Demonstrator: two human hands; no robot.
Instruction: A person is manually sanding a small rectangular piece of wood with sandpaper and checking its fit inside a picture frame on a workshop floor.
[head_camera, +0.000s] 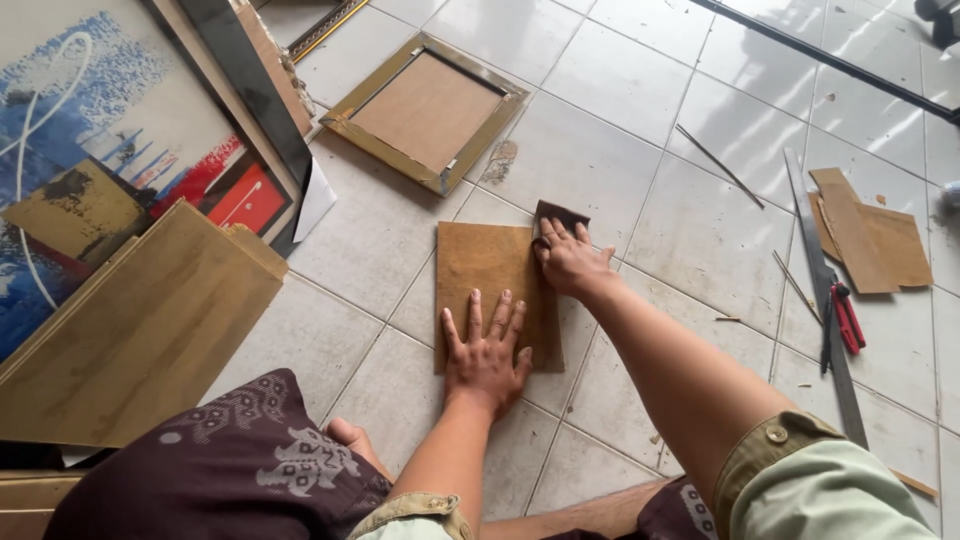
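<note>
Pressing flat, fingers spread, the left hand (487, 352) pins the brown rectangular board (492, 290) on the tiled floor (590, 150); the right hand (570, 258) pinches dark sandpaper (557, 215) at the board's far right corner. Uneven pressure could make the board skid.

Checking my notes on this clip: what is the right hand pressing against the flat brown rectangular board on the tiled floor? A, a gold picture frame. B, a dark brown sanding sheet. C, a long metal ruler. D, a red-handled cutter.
B: the right hand presses a dark brown sanding sheet onto the board's top right corner.
</note>
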